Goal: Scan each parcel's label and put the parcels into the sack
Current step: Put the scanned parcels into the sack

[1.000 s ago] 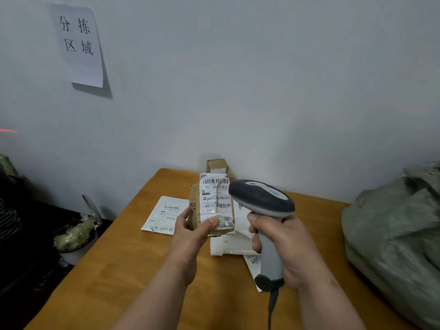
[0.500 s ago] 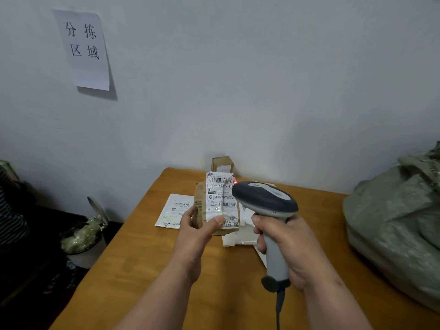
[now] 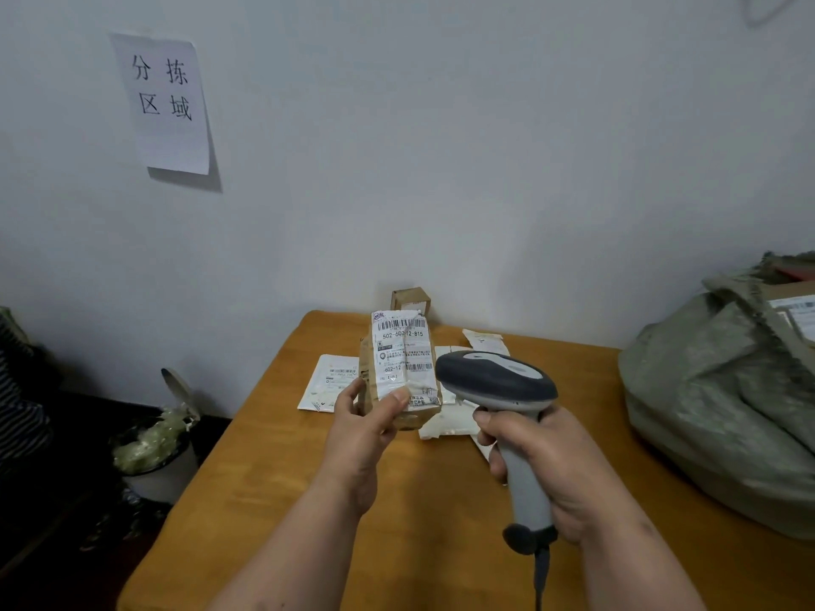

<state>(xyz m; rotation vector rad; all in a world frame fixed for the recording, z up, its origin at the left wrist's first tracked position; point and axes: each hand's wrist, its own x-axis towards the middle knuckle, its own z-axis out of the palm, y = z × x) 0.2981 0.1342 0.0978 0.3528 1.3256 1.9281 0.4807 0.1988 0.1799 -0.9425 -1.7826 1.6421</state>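
Over table, left hand grips parcel; right hand grips scanner.

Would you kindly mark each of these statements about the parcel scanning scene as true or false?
1. The left hand holds a brown parcel upright. True.
2. The right hand grips a pair of scissors. False: it grips a grey scanner.
3. The sack sits on the floor at the left. False: it rests on the wooden table, at the right.
4. A flat white packet lies on the table beyond the held parcel. True.
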